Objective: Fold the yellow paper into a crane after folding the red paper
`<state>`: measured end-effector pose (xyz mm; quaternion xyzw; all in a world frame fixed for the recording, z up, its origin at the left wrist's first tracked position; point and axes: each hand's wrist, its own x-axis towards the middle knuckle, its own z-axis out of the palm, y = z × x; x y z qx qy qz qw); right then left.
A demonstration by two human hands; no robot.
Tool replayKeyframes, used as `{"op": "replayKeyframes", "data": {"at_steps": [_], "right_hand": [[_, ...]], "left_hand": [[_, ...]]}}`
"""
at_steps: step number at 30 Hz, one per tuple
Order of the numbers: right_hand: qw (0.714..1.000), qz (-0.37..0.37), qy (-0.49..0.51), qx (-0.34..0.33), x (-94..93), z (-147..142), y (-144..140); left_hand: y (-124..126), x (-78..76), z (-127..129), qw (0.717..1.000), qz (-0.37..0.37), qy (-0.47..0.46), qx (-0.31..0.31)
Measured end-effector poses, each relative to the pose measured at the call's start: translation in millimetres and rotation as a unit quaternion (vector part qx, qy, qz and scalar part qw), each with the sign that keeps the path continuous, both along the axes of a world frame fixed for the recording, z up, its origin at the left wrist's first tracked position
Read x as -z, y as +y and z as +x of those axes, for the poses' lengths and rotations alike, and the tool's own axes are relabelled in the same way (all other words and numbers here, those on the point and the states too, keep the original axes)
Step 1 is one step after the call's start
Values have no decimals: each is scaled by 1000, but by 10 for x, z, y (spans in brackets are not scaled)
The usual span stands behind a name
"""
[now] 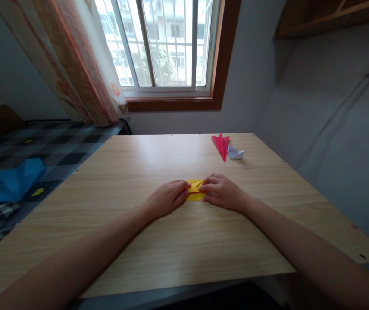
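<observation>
A small piece of folded yellow paper (196, 196) lies on the wooden table (158, 159), between my two hands. My left hand (169, 197) grips its left edge, thumb and fingers drawn together. On the opposite side, the fingers of my right hand (222, 192) are closed on the paper's right edge. Creases and layered flaps show in the yellow gap between the fingertips; both ends of the paper are hidden under the fingers.
Toward the back right of the table lies a red paper plane (221, 146), with a white paper boat (235, 152) touching or close beside it. On the left, a blue folded paper (13, 180) rests on a checked bed cover (58, 140). A window (168, 47) stands behind the table.
</observation>
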<state>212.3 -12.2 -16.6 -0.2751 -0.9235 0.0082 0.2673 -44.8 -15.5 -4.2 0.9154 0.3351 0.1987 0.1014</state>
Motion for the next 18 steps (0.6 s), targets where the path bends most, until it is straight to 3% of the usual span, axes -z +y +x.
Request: {"op": "replayKeyframes", "data": {"at_steps": [8,18], "right_hand": [[997,73,-20,-1,-3,10,2],[996,89,-26,3,-15,-26,-35]], "left_hand": [[12,15,-29,999,-31,-17,-25],[-18,-39,-19,999,-28,-15,-14]]}}
